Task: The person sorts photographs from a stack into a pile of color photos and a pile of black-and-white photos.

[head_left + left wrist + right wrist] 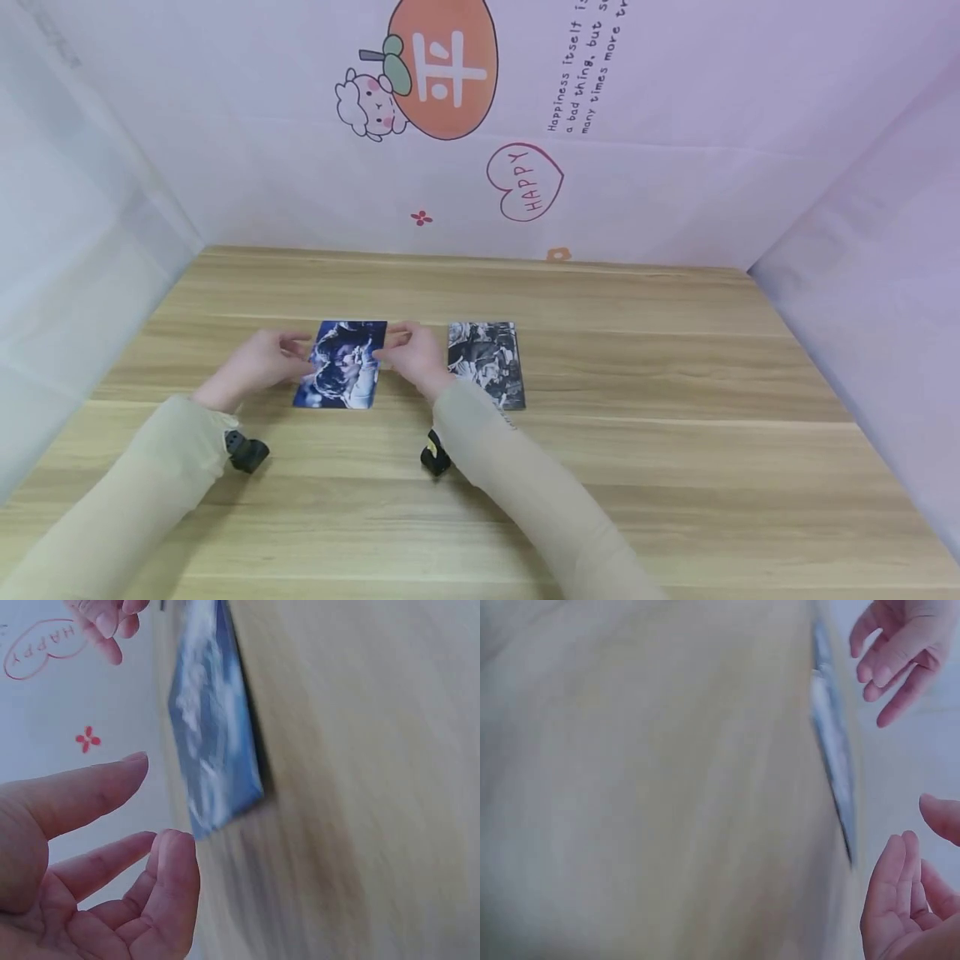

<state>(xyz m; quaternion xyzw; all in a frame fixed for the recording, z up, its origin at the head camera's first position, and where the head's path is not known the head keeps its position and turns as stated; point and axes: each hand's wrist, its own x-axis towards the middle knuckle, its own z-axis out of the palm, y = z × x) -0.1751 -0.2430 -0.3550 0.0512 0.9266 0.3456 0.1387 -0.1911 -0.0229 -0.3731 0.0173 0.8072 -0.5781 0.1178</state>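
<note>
Your left hand (258,360) and right hand (415,354) flank the glossy blue photo card (342,364), flat on the wood-grain table (637,467). Both grips are relaxed and open, holding nothing, fingertips just beside its long edges. A black-and-white card (486,363) lies at 3 o'clock, partly hidden by your sleeve. Both wrist views are blurred.

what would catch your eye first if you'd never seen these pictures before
A blue photo lies on the wooden table with the left hand and right hand close at its two sides, fingers relaxed. Just right of it lies a black-and-white photo. On the back wall are an orange fruit cartoon and a HAPPY heart.
</note>
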